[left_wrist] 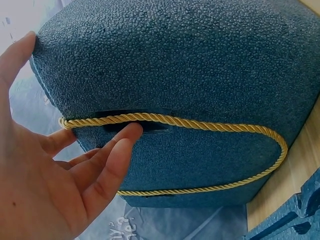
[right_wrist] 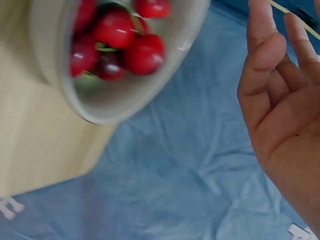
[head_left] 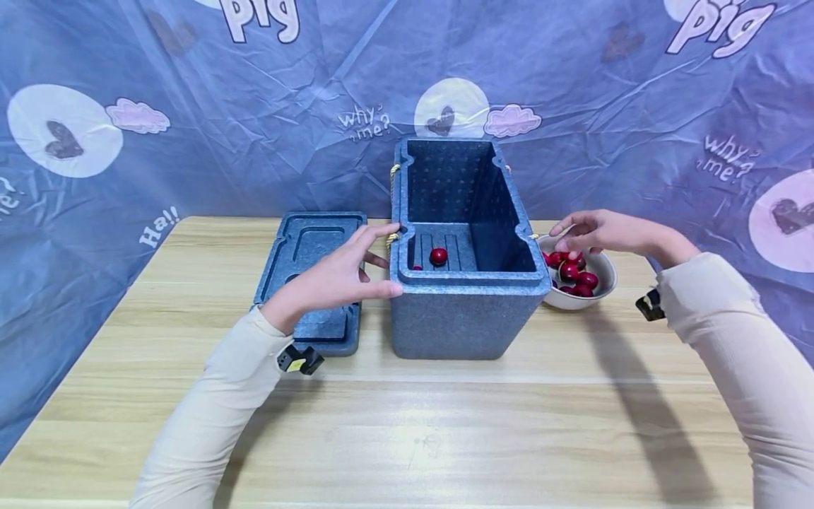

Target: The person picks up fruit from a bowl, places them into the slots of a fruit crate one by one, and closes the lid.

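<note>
A speckled blue foam box (head_left: 467, 322) stands uncovered on the table. Inside it a red cherry (head_left: 439, 256) lies on the ribbed floor, and a sliver of another red thing shows by the front left corner. My left hand (head_left: 340, 272) touches the box's left side with spread fingers; in the left wrist view a fingertip is by the gold rope (left_wrist: 210, 124). Over a white bowl (head_left: 603, 288) at the box's right is my right hand (head_left: 613, 232), its fingers loosely bent and nothing seen in them. Several stemmed cherries (right_wrist: 145, 54) fill the bowl.
A matching blue lid (head_left: 324, 244) lies flat on the table, left of the box and partly behind my left hand. The wooden table (head_left: 420, 438) ends at a blue printed cloth (head_left: 591, 106) hanging behind. The bowl stands close against the box's right side.
</note>
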Tool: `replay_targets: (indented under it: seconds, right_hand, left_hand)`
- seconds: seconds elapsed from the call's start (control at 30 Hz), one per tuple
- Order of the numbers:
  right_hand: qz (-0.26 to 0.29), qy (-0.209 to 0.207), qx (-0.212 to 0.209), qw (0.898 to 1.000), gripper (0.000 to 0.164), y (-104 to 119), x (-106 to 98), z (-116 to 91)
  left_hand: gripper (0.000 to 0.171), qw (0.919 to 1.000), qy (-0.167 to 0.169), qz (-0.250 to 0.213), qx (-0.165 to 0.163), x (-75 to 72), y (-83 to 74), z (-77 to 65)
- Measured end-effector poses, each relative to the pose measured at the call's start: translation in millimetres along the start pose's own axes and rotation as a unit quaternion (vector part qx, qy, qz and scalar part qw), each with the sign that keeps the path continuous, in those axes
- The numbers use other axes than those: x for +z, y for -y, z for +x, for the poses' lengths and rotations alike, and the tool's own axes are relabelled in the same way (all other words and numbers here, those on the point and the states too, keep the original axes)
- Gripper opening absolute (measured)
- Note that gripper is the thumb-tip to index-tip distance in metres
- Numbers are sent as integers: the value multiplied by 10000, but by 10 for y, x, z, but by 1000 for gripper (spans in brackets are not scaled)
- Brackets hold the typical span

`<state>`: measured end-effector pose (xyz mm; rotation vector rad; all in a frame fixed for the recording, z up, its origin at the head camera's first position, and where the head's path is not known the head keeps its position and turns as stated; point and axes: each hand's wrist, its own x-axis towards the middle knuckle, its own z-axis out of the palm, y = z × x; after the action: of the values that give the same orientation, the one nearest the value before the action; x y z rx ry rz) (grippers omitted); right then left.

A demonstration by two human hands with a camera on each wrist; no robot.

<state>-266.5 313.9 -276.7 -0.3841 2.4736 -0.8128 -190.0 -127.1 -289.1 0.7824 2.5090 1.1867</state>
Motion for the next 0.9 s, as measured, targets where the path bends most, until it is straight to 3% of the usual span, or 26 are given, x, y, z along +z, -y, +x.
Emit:
replay_targets:
  seconds: [0.3,0.63,0.9]
  right_hand:
    - [34,252,89,9996,39,-282,221,107]
    - [-192,228,84,9995,34,-358,311,146]
    - [275,347,59,9990,30,-403,395,189]
  left_hand:
    - [105,9998,-72,88,145,10,7,12]
    - [95,10000,-61,66,18,2,-16,-5]
    - [87,9999,-44,-5,-119,6,-10,11]
